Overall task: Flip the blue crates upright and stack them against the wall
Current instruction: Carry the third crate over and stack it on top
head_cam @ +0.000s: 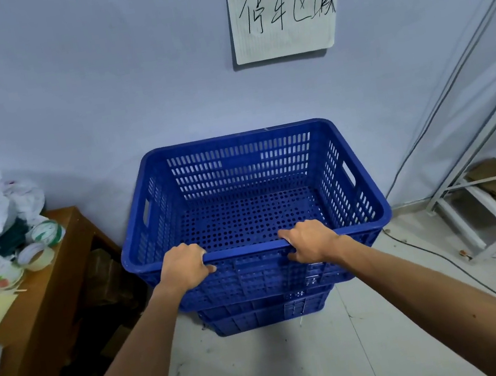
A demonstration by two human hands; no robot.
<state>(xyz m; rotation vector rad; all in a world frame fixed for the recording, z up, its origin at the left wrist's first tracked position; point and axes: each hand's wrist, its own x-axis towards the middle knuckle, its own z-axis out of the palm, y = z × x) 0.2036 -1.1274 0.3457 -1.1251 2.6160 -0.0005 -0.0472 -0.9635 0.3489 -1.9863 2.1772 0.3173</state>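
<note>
A blue perforated crate (pixel 237 170) stands upright with its open side up, on top of a stack of other blue crates (pixel 266 313) against the wall. It holds nothing inside. My left hand (pixel 184 267) grips the near rim of the top crate left of centre, fingers curled over the edge. My right hand (pixel 308 240) grips the same rim right of centre. The crate's far side is close to the wall.
A wooden table (pixel 64 249) at the left carries tape rolls (pixel 47 232) and plastic bags. A white metal rack (pixel 491 214) stands at the right with cardboard on its low shelf. A dark cable (pixel 424 244) runs across the tiled floor. A handwritten paper sign (pixel 283 6) hangs on the wall.
</note>
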